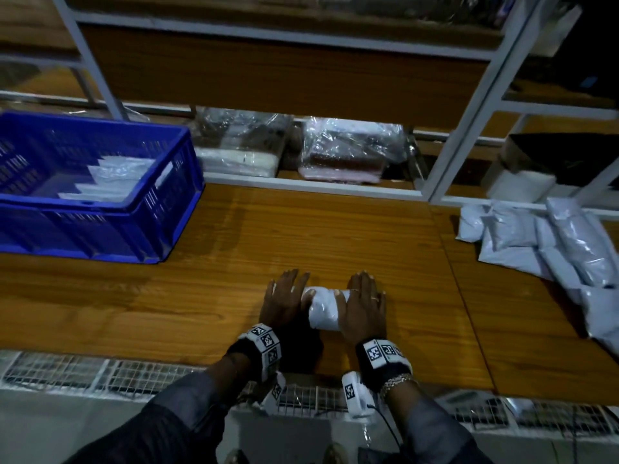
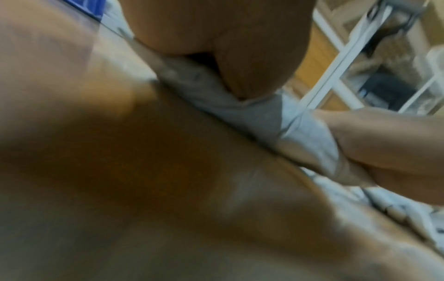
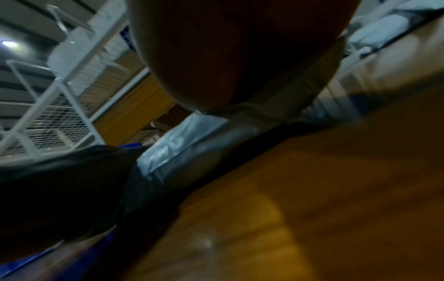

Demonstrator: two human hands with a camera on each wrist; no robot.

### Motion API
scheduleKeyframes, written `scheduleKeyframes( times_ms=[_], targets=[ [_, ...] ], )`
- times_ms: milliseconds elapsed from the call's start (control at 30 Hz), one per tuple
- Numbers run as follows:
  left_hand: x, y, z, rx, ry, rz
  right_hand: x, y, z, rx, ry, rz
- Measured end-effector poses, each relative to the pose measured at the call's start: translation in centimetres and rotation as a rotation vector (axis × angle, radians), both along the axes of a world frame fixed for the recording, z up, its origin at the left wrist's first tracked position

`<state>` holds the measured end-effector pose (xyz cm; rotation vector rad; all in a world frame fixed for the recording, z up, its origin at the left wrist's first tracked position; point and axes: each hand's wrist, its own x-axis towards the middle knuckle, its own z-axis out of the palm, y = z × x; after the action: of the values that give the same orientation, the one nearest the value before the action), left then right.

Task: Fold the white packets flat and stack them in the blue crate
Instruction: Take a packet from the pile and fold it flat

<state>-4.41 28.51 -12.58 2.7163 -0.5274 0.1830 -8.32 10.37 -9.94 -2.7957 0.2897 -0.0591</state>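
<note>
A white packet lies on the wooden table near its front edge, mostly covered by both hands. My left hand presses flat on its left part and my right hand presses flat on its right part, fingers straight. The left wrist view shows the packet squeezed under my palm, and in the right wrist view the packet shows as a folded edge. The blue crate stands at the table's left with several flat white packets stacked inside.
A heap of loose white packets lies at the table's right. Behind the table a white metal rack holds plastic-wrapped bundles. A wire mesh ledge runs along the table's front edge.
</note>
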Motion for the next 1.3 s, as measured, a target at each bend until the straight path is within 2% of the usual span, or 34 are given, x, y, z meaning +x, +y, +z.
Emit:
scheduleKeyframes(
  times_ms=[67,167,233,400,500,667,767,900,1133,1300],
  targets=[
    [0.1,-0.2,-0.1,0.006,-0.025,0.019,0.5,0.7,0.9,-0.039,-0.020,0.112],
    [0.1,-0.8,-0.2,0.030,-0.015,-0.010,1.2,1.6,0.9,-0.103,0.059,0.247],
    [0.1,-0.8,-0.6,0.053,-0.001,0.017,1.5,1.8,0.4,-0.111,0.052,0.231],
    [0.0,-0.8,-2.3,0.047,-0.090,0.028,1.5,2.4,-0.2,-0.165,0.002,0.152],
    [-0.3,-0.8,-3.0,0.068,-0.140,0.020,1.6,2.6,-0.1,-0.169,0.052,0.138],
    [0.4,-1.1,-2.0,0.078,-0.068,0.044,2.1,2.0,-0.6,-0.058,0.044,0.151],
    [0.1,-0.4,-1.4,-0.013,-0.055,0.085,1.3,1.0,-0.4,0.055,-0.017,0.097],
    [-1.4,1.1,-3.2,-0.049,-0.094,0.018,-0.4,-0.4,-0.7,0.122,0.009,0.007],
    [-1.3,0.7,-3.3,-0.070,-0.097,0.007,0.0,0.0,-1.4,0.069,0.009,0.000],
    [-0.9,1.1,-3.6,0.059,-0.021,-0.055,0.1,0.1,-0.8,0.064,0.052,-0.002]
  ],
)
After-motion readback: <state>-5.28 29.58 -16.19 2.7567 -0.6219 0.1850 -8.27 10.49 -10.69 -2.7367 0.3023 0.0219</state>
